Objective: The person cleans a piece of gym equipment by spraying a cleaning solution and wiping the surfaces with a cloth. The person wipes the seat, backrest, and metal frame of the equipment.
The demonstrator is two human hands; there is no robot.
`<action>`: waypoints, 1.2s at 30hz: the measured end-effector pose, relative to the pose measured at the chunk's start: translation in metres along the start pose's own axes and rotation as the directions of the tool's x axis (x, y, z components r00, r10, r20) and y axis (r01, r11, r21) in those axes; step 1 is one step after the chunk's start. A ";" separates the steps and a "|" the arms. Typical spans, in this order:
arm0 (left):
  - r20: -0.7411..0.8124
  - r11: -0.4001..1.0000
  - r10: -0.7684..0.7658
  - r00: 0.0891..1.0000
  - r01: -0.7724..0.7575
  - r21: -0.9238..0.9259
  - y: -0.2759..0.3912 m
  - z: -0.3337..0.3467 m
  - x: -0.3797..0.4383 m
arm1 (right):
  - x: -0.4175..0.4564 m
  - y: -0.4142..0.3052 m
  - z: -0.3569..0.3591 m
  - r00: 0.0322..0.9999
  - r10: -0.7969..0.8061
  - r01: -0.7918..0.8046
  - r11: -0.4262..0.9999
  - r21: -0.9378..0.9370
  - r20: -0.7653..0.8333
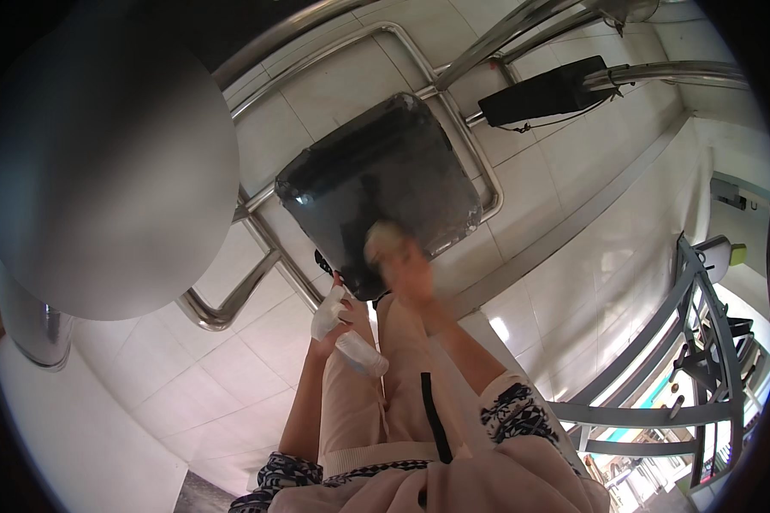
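Note:
A black padded seat (385, 173) with worn, scuffed corners lies before me on a chrome tube frame. My right hand (410, 272) is over its near part, blurred by motion, with a pale yellowish wad (384, 240) at the fingers. Whether that is a cloth or a sponge, I cannot tell. In my left hand (335, 333), beside the seat's near left corner, is a translucent white plastic bottle (362, 356). A white, crumpled-looking piece (326, 314) covers part of that hand. A small black part (323, 261) shows just beyond the fingers.
A large grey round shape (109, 173), out of focus, fills the upper left. Chrome tubing (468, 141) surrounds the seat, and a black pad (542, 93) sits on a bar at the upper right. Grey metal framing (648, 413) stands at the lower right, over pale floor tiles (244, 359).

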State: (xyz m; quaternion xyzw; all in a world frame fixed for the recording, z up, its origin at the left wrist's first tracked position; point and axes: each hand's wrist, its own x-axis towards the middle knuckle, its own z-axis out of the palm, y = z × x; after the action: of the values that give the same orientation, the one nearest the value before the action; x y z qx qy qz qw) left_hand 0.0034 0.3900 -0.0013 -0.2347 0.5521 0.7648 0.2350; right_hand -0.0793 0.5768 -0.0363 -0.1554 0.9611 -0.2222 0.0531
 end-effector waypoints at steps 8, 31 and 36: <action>0.008 0.993 -0.048 0.999 0.049 -0.105 -0.004 -0.005 -0.002 | 0.027 0.093 -0.048 0.968 0.249 -0.249 0.968 0.002 0.037; 0.235 0.982 0.128 0.964 -0.156 0.108 -0.011 -0.011 0.010 | 0.186 -0.036 -0.012 0.984 0.014 -0.043 0.986 -0.162 -0.177; 0.305 0.936 0.177 0.936 -0.256 0.242 -0.013 -0.019 0.015 | 0.138 -0.076 -0.005 0.824 -0.483 0.509 0.860 -0.014 0.295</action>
State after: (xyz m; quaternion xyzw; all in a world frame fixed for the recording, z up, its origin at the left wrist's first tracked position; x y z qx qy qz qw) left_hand 0.0015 0.3768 -0.0254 -0.0267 0.6378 0.7265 0.2544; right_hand -0.1902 0.4696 -0.0024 -0.4323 0.8791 -0.1594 0.1223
